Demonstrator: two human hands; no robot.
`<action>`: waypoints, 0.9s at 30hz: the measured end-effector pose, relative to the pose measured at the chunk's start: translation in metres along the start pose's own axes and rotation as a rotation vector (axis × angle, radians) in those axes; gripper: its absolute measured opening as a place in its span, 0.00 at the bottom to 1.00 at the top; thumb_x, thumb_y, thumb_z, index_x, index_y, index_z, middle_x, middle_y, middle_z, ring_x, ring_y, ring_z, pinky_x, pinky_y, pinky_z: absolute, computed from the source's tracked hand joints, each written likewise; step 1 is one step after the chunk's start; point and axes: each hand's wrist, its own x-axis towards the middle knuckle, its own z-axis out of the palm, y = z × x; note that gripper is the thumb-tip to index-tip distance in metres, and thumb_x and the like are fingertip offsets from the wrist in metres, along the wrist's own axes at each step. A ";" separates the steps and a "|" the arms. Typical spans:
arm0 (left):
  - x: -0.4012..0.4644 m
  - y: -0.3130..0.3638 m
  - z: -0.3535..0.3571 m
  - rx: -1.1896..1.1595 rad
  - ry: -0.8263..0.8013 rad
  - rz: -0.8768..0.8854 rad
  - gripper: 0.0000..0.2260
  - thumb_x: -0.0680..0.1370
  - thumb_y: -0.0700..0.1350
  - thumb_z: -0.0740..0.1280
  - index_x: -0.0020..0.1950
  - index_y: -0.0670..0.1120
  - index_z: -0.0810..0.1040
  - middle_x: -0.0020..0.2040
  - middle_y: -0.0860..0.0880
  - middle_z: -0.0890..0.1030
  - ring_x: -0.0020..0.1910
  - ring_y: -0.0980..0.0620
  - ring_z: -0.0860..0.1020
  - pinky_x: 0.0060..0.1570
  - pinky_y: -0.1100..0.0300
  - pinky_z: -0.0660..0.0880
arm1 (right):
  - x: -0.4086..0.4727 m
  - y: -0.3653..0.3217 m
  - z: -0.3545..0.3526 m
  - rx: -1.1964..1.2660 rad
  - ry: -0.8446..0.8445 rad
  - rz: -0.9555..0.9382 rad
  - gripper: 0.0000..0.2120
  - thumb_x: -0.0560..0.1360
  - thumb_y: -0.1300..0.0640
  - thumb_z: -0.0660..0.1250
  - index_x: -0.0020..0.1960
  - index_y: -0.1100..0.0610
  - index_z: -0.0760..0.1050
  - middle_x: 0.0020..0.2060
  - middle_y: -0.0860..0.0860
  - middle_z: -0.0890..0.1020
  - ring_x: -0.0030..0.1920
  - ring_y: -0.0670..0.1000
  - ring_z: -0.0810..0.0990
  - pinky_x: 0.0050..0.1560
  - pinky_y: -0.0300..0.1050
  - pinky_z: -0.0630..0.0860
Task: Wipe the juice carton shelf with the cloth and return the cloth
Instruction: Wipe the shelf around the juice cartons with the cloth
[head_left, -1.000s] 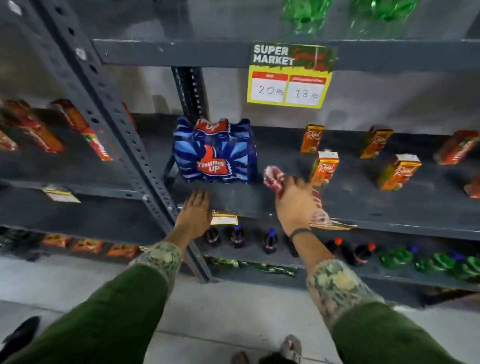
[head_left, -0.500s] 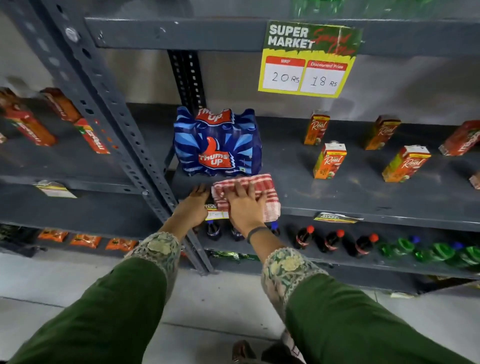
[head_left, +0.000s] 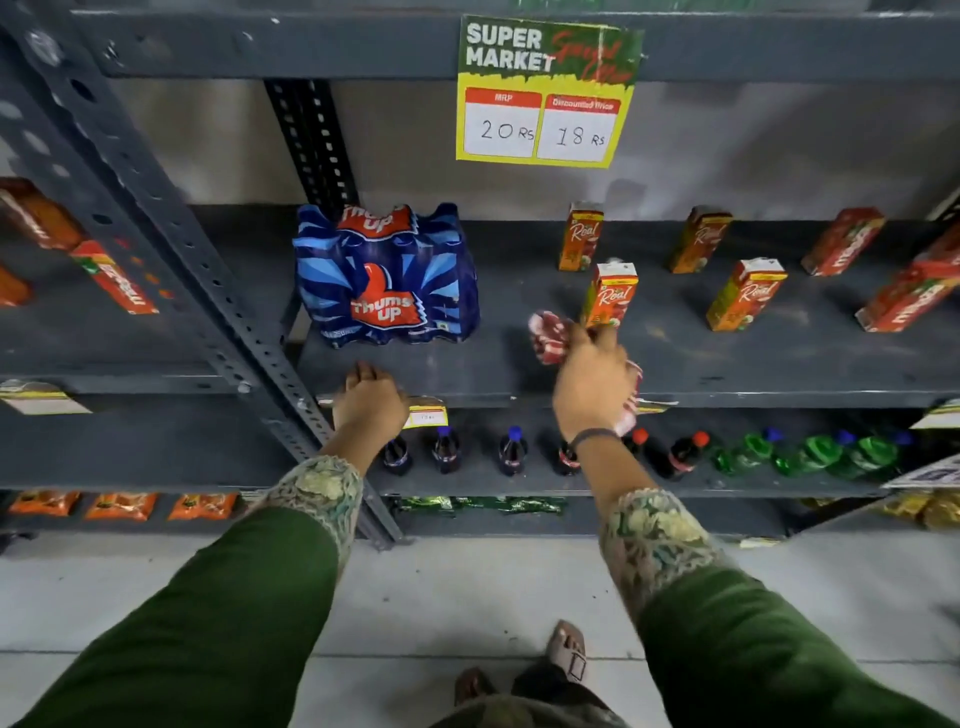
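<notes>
My right hand (head_left: 592, 382) grips a bunched red-and-white checked cloth (head_left: 549, 338) on the grey juice carton shelf (head_left: 753, 364), just in front of the nearest orange Real juice carton (head_left: 610, 293). More juice cartons (head_left: 745, 296) stand or lie farther back and to the right. My left hand (head_left: 370, 405) rests over the shelf's front edge, left of the cloth and below a blue Thums Up multipack (head_left: 387, 275). Part of the cloth hangs below my right palm.
A slanted perforated steel upright (head_left: 171, 234) crosses the left side. Small cola bottles (head_left: 511, 449) and green bottles (head_left: 821, 452) line the shelf below. A price sign (head_left: 545, 93) hangs from the upper shelf edge. Grey floor lies beneath.
My right hand has swept the cloth from in front of the Thums Up pack rightward to the nearest juice carton, bunching it. My left hand stays on the shelf edge.
</notes>
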 end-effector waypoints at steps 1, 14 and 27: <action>0.000 -0.001 0.002 0.014 -0.005 0.008 0.24 0.79 0.45 0.52 0.72 0.33 0.56 0.74 0.33 0.56 0.74 0.36 0.55 0.72 0.42 0.59 | 0.005 0.006 0.004 -0.045 -0.091 0.063 0.17 0.74 0.67 0.57 0.61 0.59 0.74 0.60 0.61 0.73 0.57 0.64 0.75 0.54 0.59 0.74; -0.032 0.044 0.019 0.055 0.228 0.218 0.26 0.78 0.44 0.56 0.73 0.35 0.55 0.75 0.36 0.58 0.76 0.40 0.53 0.75 0.47 0.49 | -0.028 0.038 -0.007 0.309 -0.268 -0.252 0.16 0.70 0.64 0.68 0.56 0.54 0.80 0.57 0.54 0.79 0.52 0.55 0.81 0.53 0.47 0.79; -0.028 0.153 0.046 0.062 0.011 0.214 0.28 0.79 0.44 0.51 0.75 0.37 0.43 0.78 0.40 0.45 0.77 0.43 0.45 0.76 0.47 0.46 | 0.046 0.103 -0.015 0.048 -0.414 -0.137 0.16 0.75 0.69 0.57 0.60 0.67 0.73 0.64 0.62 0.71 0.59 0.64 0.75 0.57 0.56 0.76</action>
